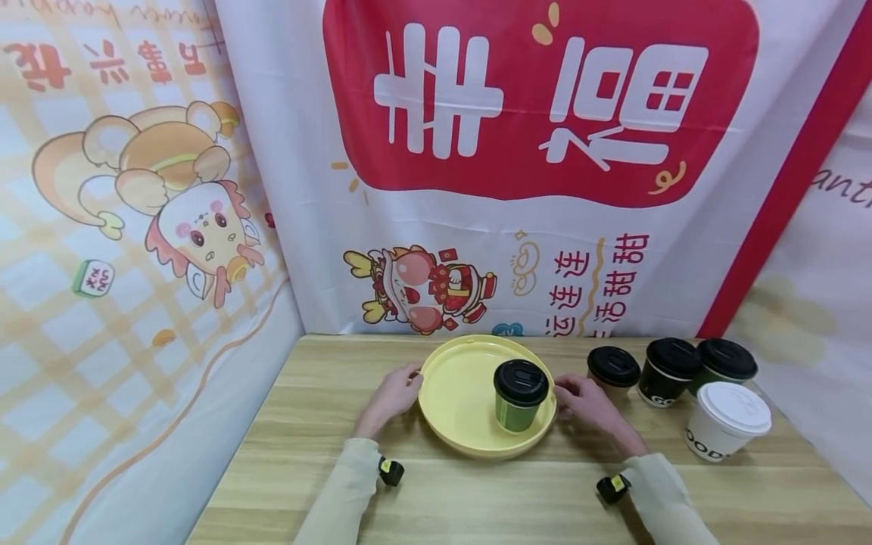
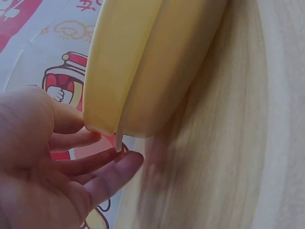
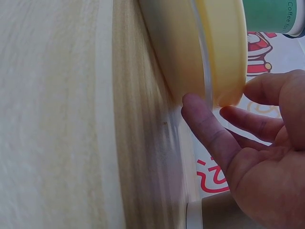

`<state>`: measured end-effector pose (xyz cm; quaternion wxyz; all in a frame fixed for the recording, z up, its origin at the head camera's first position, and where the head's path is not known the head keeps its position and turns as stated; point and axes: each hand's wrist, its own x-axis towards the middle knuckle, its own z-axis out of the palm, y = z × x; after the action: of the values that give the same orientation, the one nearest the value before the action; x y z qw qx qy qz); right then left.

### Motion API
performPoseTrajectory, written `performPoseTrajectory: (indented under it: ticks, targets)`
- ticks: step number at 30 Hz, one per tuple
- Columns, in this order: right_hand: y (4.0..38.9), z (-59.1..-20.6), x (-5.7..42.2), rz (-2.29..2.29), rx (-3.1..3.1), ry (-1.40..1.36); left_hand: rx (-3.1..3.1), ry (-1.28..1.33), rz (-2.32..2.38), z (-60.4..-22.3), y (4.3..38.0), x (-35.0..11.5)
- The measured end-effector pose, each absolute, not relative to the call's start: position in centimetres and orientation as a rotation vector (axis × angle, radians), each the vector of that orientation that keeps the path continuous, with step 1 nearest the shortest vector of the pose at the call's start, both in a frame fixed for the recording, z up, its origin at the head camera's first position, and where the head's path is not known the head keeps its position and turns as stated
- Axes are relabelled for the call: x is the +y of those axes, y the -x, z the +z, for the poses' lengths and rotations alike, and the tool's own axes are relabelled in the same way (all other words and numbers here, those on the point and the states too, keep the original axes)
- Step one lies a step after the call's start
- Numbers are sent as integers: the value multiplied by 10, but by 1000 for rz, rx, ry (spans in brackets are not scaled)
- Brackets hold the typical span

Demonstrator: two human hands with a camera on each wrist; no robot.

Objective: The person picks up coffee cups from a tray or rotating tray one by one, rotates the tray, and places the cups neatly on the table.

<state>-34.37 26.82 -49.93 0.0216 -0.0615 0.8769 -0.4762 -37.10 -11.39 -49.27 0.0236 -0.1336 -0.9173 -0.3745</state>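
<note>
A round yellow tray [image 1: 453,386] with a raised rim rests on the wooden table. On its right half stands an upright green paper cup [image 1: 515,415] with a black lid. At the tray's left side my left hand [image 1: 395,392] pinches the rim, thumb at the top edge and fingers lower, as the left wrist view shows on the tray wall [image 2: 128,71]. My right hand [image 1: 591,405] holds the opposite side, its thumb [image 3: 264,88] at the rim and its fingers against the outer wall. Neither hand touches the green cup.
Right of my right hand stand a brown cup [image 1: 613,371], a black cup [image 1: 666,372] and a dark green cup [image 1: 727,362], all black-lidded. In front of them is a white cup [image 1: 725,425] with a white lid. A printed cloth [image 1: 436,212] hangs behind the table.
</note>
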Motion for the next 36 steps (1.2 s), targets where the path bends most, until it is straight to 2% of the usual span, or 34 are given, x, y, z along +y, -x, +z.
performPoseTrajectory:
  ticks: [12, 23, 28, 36]
  targets:
    - [339, -491, 272, -1424, 2725, 219, -2825, 410, -1150, -492, 373, -112]
    - [332, -463, 267, -1297, 2890, 353, -2833, 377, -1172, -492, 374, -113]
    - [325, -450, 260, -1431, 2914, 388, -2833, 380, -1189, -492, 374, -113]
    - [316, -434, 249, -1428, 2981, 345, -2831, 375, -1204, -493, 376, -113]
